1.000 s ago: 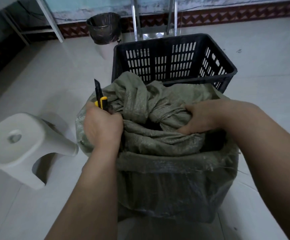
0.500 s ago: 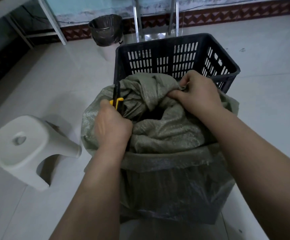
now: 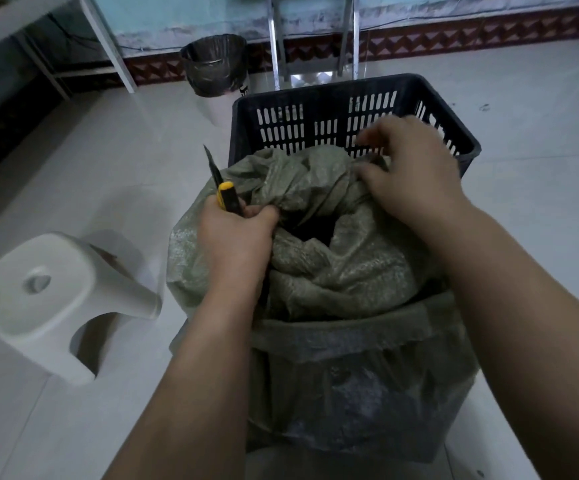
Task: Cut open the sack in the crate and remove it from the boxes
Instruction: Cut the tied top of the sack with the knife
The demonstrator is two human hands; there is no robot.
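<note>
White tiled floor, dim room: left hand (image 3: 236,237) grips yellow utility knife (image 3: 227,198), blade up, knuckles against woven sack (image 3: 336,268); right hand (image 3: 416,178), blurred, clutches bunched fabric at near wall of black crate (image 3: 315,95). Sack looks already opened, mouth gaping, sides folded down; pulling it clear remains. Boxes hidden. Left of crate, white stool (image 3: 49,292).

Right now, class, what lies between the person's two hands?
In the head view, the bunched top of the green sack lies between the left hand and the right hand, with a dark opening in its folds.
</note>
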